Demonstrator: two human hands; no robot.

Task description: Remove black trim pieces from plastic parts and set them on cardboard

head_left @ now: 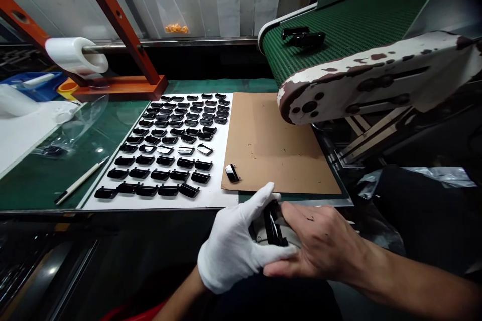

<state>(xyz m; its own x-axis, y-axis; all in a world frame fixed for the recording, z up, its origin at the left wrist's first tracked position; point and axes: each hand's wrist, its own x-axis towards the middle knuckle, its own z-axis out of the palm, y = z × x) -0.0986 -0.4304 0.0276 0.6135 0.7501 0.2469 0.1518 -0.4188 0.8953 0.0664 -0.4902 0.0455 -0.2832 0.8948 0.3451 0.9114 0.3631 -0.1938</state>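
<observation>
At the far left, a white roll is hanging on an orange stand, and a pen is lying slantwise on the green table. Next, many black parts are lying in rows on a white sheet, their long axes mostly running across. To the right of them, one single black part is resting near the front corner of the cardboard, its long axis pointing more away from the person; the left hand is nearer to it. The left hand, in a white glove, is curving around the held part and gripping it from the left. This part is standing between both hands, below the cardboard's front edge, its long axis running away from the person. The right hand, bare, is closing around it from the right. Farther right, a green conveyor is carrying more black pieces.
</observation>
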